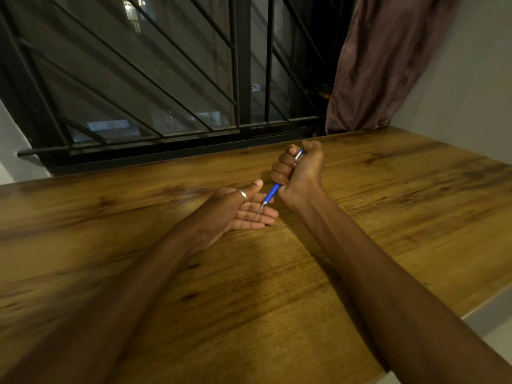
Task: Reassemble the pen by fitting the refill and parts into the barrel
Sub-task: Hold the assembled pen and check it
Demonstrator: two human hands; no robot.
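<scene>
Right hand (297, 170) closed in a fist round the pen (274, 189), fingers curled over the upper barrel, thumb up beside the silver top end; blue barrel runs out below the fist, slanting down and left to a metal tip; tip sits over the fingers of the left hand (243, 210), whether touching or just above cannot be told; left hand palm up, fingers straight and together, thumb raised, holding nothing; silver ring (242, 194) on its thumb-side digit; back of the left hand appears to rest on the desk (277, 273); both hands toward the far edge of the desk, about midway along it, right hand nearer that edge; bare forearms reach in from the near edge; desk top wood-grained; beyond the far edge, a dark window with black metal bars (138, 79); brownish curtain (382, 65) hangs at the far right corner; pale wall (471, 79) along the right side
</scene>
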